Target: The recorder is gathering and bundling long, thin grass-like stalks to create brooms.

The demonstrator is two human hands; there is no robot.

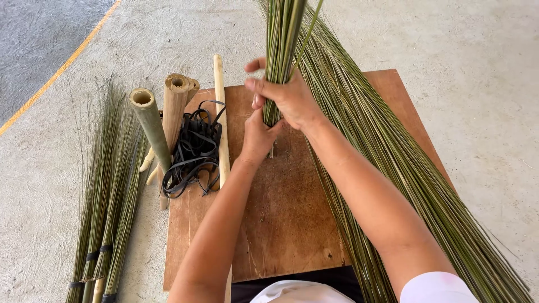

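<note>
Bundle of thin green-yellow sticks [282, 50] stands upright, butt ends down on the brown wooden board [281, 213], gripped near its base, tops out of frame

No packages, labels, signs or screens show anywhere in this view, on the floor or on the board.

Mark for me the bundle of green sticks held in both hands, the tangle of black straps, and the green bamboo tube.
bundle of green sticks [282, 39], head view, on the stalks above the hands.
black straps [195, 147], head view, middle of the tangle.
green bamboo tube [151, 126], head view, mid-length of its side.
</note>
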